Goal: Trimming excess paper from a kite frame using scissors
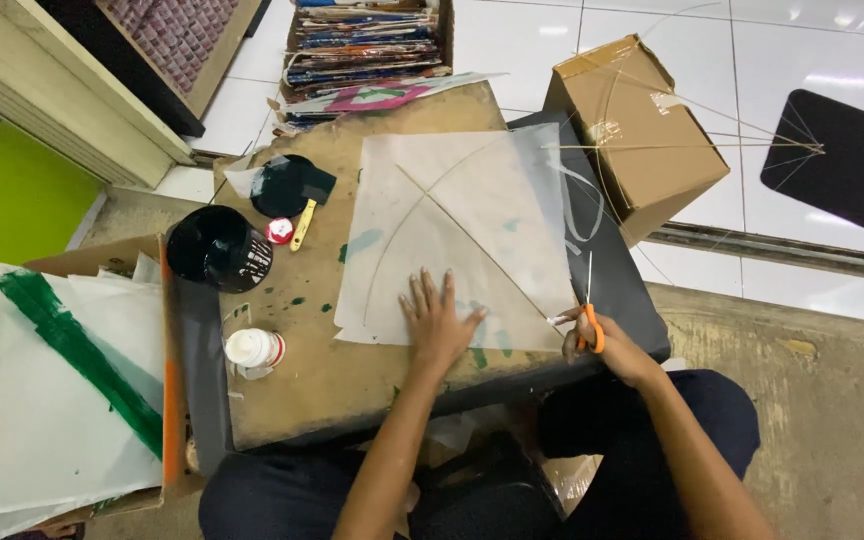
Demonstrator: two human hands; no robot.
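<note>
A pale translucent kite sheet point(472, 215) with thin bamboo sticks crossing it lies on a brown work board point(322, 370). My left hand point(439, 320) presses flat on the sheet's near edge, fingers spread. My right hand point(602, 345) grips orange-handled scissors point(590, 310) at the sheet's right edge, blades pointing away from me along that edge. A thin cut strip of the sheet point(580, 205) curls off to the right on the dark mat point(612, 270) under the board.
On the board's left stand a black bowl point(217, 248), a black lid with a yellow-handled brush point(292, 190) and a white glue bottle point(254, 348). A cardboard box point(632, 125) carries bamboo frames. White sheets with a green stripe point(62, 380) lie left; stacked paper point(367, 45) behind.
</note>
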